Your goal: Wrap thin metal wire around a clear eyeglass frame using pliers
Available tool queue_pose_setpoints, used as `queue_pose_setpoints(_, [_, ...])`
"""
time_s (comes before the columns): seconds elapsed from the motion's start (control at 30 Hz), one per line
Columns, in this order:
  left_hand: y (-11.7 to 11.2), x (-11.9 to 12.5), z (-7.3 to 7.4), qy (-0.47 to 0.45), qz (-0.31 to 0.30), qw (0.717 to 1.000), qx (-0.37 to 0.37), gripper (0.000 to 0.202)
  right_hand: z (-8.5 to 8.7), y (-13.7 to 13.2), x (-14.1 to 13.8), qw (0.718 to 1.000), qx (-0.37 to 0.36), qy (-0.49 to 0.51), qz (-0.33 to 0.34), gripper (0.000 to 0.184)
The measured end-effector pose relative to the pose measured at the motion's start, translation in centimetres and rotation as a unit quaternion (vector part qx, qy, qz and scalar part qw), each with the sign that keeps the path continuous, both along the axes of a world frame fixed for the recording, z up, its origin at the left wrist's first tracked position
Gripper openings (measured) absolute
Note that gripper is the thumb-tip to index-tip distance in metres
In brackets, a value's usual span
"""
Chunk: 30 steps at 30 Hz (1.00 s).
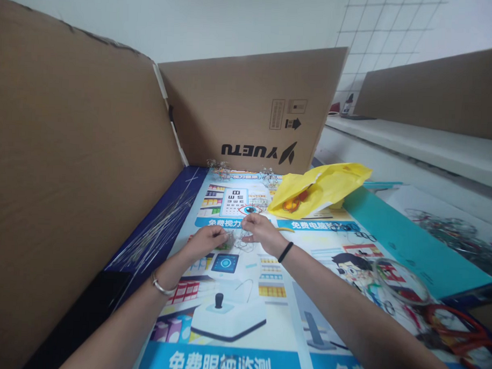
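My left hand (206,242) and my right hand (263,233) meet over the middle of the printed poster. Between them is a small bent piece of thin silvery wire (241,241). The thumb and fingers of each hand are pinched together on it, left hand at one side and right hand at the other. Its exact shape is too fine to make out. Just beyond the right hand, a short yellow strip (285,229) lies on the poster. Farther back is a crumpled yellow bag (330,187) with an orange wire coil (296,202) at its mouth.
Cardboard panels (216,108) stand at the left and back. Straight wires (151,229) lie along the left edge. Small wire pieces (219,168) sit at the back. On the right are wire coils (402,281), red-handled pliers (459,332) and a heap of wire pieces (458,235).
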<state>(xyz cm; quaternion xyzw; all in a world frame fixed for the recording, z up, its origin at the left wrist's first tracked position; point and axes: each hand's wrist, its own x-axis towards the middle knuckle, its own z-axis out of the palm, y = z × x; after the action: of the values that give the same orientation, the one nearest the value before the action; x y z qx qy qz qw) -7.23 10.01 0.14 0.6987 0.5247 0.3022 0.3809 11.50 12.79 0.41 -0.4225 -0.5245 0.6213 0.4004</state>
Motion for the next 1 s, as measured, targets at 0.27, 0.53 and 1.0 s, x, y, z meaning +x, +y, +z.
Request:
queue_pose_setpoints(0.27, [-0.6,0.3,1.1,-0.052,-0.004,0.995,-0.090,0.027,0.0,0.2,-0.1,1.000,0.011,0.005,-0.023,0.018])
queue_pose_setpoints(0.53, [-0.9,0.4,1.4,-0.044,-0.031,0.985,-0.164,0.032,-0.2,0.3,-0.4,0.997,0.031,-0.061,-0.030,0.013])
queue_pose_setpoints(1.0, [-0.5,0.0,1.2,0.021,-0.006,0.994,-0.111,0.029,0.4,0.3,-0.4,0.990,0.057,-0.127,-0.037,0.007])
